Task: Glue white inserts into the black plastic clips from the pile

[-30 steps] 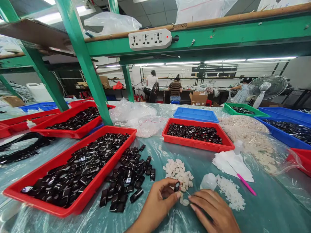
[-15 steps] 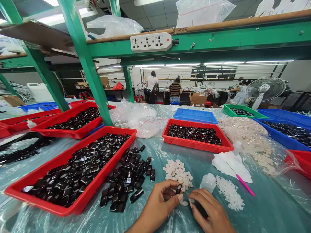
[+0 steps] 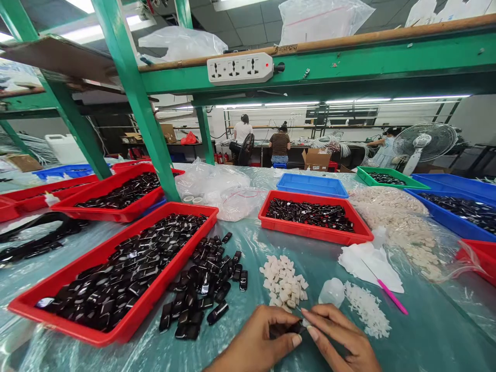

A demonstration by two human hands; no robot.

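My left hand (image 3: 259, 341) pinches a small glossy black plastic part (image 3: 296, 327) between thumb and fingers. Against it my right hand (image 3: 343, 338) brings its closed fingertips, which hold a small whitish piece (image 3: 305, 323) at the black part's end. Fingers cover much of both pieces. Just beyond the hands lies a pile of cream-coloured small pieces (image 3: 284, 281). A translucent small bottle (image 3: 331, 292) and a heap of tiny white pieces (image 3: 368, 310) are to the right. Loose black parts (image 3: 205, 281) are scattered left of my left hand.
A large red tray (image 3: 132, 330) full of black parts stands at left, another red tray (image 3: 313, 235) further back. On a white cloth (image 3: 360, 261) rests a pink-handled thin tool (image 3: 391, 295). A green post (image 3: 143, 103) rises at left. Several people sit in the background.
The two hands have come together and slightly lower. The black part has turned from upright to lying toward the right fingertips, where the whitish piece now meets it.
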